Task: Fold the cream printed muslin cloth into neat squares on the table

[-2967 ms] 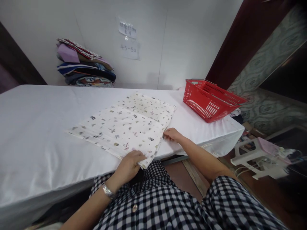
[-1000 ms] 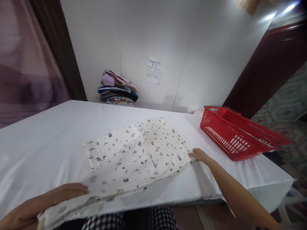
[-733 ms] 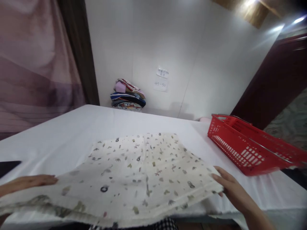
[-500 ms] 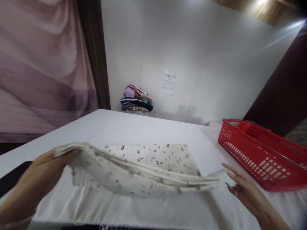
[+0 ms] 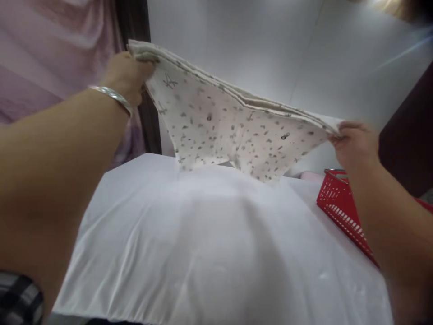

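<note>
A folded white cloth with small grey and dark prints hangs in the air above the table, stretched between both hands. My left hand, a silver bangle on its wrist, grips the upper left corner high up. My right hand pinches the right corner, lower than the left. The cloth sags in the middle and its lower edge hangs just above the white table cover. The cloth hides the far part of the table and the wall behind it.
A red plastic basket stands on the table at the right, partly hidden by my right forearm. A pink curtain and a dark post are at the left. A white wall runs behind the table.
Both hands have lifted the cloth off the table and raised it high, the left hand highest. The view has tilted, and the cloth now covers the pile of clothes by the wall.
</note>
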The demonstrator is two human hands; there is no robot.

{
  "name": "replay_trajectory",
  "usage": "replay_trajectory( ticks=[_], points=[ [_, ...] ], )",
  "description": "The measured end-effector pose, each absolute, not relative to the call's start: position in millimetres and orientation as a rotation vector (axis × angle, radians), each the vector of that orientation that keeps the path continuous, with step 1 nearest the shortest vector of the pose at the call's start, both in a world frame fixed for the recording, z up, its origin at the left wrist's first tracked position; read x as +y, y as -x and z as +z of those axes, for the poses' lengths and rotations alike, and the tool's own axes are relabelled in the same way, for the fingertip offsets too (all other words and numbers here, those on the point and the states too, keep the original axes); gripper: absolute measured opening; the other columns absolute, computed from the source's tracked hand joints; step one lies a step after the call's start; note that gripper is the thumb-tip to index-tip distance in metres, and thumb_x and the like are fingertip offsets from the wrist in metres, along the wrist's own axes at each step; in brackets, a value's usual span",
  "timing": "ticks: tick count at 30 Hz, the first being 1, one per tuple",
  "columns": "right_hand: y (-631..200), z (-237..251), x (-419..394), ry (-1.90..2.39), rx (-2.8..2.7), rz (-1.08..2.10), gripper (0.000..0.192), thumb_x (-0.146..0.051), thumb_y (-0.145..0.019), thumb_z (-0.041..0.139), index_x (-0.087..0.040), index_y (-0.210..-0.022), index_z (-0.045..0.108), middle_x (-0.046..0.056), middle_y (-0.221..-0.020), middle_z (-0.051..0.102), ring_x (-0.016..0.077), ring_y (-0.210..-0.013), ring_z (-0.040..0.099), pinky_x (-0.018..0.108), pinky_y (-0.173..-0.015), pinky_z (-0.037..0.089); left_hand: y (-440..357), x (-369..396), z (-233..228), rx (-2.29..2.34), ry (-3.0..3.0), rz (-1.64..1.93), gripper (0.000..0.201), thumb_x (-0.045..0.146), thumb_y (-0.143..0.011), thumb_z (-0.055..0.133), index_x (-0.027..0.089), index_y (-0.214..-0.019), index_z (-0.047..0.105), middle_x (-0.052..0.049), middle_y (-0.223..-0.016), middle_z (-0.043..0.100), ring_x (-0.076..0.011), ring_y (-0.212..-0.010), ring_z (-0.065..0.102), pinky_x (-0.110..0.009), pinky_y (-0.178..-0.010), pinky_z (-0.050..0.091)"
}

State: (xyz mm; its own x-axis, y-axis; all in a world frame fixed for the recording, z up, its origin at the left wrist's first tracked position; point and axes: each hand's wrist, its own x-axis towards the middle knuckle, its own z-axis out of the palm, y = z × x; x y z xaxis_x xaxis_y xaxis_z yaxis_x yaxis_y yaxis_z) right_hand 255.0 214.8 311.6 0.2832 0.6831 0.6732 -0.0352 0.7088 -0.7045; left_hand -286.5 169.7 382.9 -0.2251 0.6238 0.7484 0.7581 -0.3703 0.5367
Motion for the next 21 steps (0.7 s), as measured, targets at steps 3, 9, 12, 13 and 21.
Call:
replay_trajectory(
  ticks=[3, 9, 12, 13, 21],
  points=[
    [-271, 283, 191, 0.799, -1.204, 0.576, 0.021, 0.006, -0.071, 0.052, -0.014, -0.069, 0.057, 0.001, -0.072, 0.057, 0.0073, -0.061, 0.058, 0.026, -0.059, 0.048, 293, 150, 354, -1.677, 1.893, -2.036, 0.050, 0.016, -0.085, 0.047, -0.007, -0.128, 0.037, -0.010, -0.126, 0.054, -0.0228, -0.115, 0.053, -0.035, -0.086, 0.041],
    [-272, 138, 143, 1.344, -1.086, 0.971, 0.014, -0.005, -0.060, 0.060, -0.016, -0.070, 0.062, 0.001, -0.066, 0.060, 0.0099, -0.055, 0.056, 0.023, -0.052, 0.048, 299, 107, 177, -2.168, 2.055, -1.668, 0.047, 0.043, -0.065, 0.070, 0.008, -0.097, 0.066, -0.006, -0.100, 0.071, -0.0219, -0.099, 0.060, -0.044, -0.096, 0.044],
    [-262, 61, 115, 1.665, -1.126, 1.077, 0.011, -0.010, -0.062, 0.058, -0.018, -0.070, 0.061, -0.001, -0.060, 0.060, 0.0116, -0.052, 0.057, 0.022, -0.048, 0.045, 294, 82, 86, -2.266, 2.120, -1.449, 0.039, 0.047, -0.062, 0.067, 0.016, -0.085, 0.069, -0.005, -0.100, 0.071, -0.0241, -0.103, 0.059, -0.041, -0.101, 0.041],
    [-259, 40, 105, 1.782, -1.136, 1.114, 0.010, -0.010, -0.063, 0.056, -0.018, -0.069, 0.060, -0.001, -0.055, 0.057, 0.0119, -0.049, 0.056, 0.021, -0.046, 0.042, 293, 74, 61, -2.302, 2.144, -1.407, 0.033, 0.046, -0.062, 0.065, 0.018, -0.080, 0.069, -0.005, -0.099, 0.071, -0.0249, -0.101, 0.060, -0.039, -0.099, 0.043],
    [-272, -16, 49, 1.883, -1.246, 1.155, 0.016, -0.018, -0.070, 0.041, -0.020, -0.077, 0.055, -0.006, -0.042, 0.045, 0.0119, -0.037, 0.045, 0.022, -0.041, 0.034, 314, 30, -19, -2.574, 1.867, -1.434, 0.026, 0.030, -0.054, 0.058, 0.022, -0.075, 0.071, -0.006, -0.122, 0.062, -0.0284, -0.113, 0.057, -0.038, -0.102, 0.042]
  ],
)
